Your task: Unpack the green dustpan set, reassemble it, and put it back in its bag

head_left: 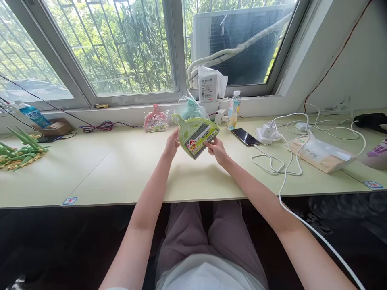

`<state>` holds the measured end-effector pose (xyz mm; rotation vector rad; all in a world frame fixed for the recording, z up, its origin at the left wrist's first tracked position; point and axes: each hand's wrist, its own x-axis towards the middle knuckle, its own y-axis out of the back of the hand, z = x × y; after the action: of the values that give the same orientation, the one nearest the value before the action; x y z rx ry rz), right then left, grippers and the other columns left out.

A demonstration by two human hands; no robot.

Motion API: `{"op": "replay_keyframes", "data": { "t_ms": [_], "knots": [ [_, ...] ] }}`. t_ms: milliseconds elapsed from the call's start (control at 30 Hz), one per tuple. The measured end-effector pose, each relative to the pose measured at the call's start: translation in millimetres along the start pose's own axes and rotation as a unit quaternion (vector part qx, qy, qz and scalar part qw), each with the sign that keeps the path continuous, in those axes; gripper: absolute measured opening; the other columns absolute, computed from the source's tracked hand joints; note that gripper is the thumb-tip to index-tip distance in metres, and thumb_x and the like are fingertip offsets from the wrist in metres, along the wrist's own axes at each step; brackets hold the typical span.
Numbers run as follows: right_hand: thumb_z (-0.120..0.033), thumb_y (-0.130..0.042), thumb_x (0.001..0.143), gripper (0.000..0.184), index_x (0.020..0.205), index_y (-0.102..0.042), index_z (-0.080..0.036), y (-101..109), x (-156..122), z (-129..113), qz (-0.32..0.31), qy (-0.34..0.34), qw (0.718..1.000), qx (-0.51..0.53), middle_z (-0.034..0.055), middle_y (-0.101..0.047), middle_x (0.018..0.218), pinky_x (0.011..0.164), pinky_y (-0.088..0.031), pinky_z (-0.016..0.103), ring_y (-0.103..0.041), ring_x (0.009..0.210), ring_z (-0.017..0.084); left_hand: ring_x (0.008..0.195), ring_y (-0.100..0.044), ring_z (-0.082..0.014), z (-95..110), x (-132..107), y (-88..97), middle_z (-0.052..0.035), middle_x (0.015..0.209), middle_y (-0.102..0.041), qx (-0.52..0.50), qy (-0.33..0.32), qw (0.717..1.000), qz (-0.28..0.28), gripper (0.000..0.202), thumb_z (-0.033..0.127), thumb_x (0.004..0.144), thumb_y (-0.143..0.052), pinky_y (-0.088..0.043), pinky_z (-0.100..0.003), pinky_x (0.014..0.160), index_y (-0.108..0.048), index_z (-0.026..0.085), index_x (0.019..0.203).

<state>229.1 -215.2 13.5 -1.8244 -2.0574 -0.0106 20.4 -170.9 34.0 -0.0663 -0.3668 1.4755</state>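
A green mini dustpan and brush set (185, 131) with a printed label is held up, tilted, above the table. My left hand (172, 145) grips its left edge, with some fingers hidden behind it. On the lower right edge, my right hand (217, 150) is closed, thumb on the label side. Behind it, a teal dustpan set (191, 106) in clear plastic stands partly covered. To the left of that lies a pink dustpan set (155, 120), also wrapped in clear plastic.
A drink bottle (234, 109), a phone (244, 137) and a white charger (267, 132) with loose cables sit to the right, near a paper pouch (322, 153). A tissue pack (211, 84) rests on the sill. Artificial green plants (22, 149) lie far left.
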Motion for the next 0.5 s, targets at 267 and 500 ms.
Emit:
{"op": "replay_keyframes", "data": {
  "t_ms": [267,500],
  "knots": [
    [-0.048,-0.087,0.053,0.052,0.083,-0.056,-0.020,1,2,8,0.088,-0.018,0.995,0.050,-0.0016,-0.063,0.081,0.044,-0.037,0.024,-0.038,0.041,0.002,0.123,-0.056,-0.0259,-10,-13,-24.0,-0.0068,0.124,-0.066,0.052,0.015,0.997,-0.050,0.051,0.062,0.086,-0.050,-0.049,-0.039,0.094,-0.062,0.026,0.121],
    [-0.049,-0.086,0.055,0.048,0.084,-0.063,-0.019,-1,1,2,0.023,-0.020,1.000,0.006,0.0028,-0.068,0.091,0.044,-0.035,0.028,-0.035,0.040,0.003,0.095,-0.068,-0.0236,-1,-12,-16.1,-0.0071,0.101,-0.072,-0.005,0.042,0.998,-0.044,0.043,0.046,0.082,-0.063,-0.054,-0.033,0.082,-0.063,0.016,0.112]
  ]
}}
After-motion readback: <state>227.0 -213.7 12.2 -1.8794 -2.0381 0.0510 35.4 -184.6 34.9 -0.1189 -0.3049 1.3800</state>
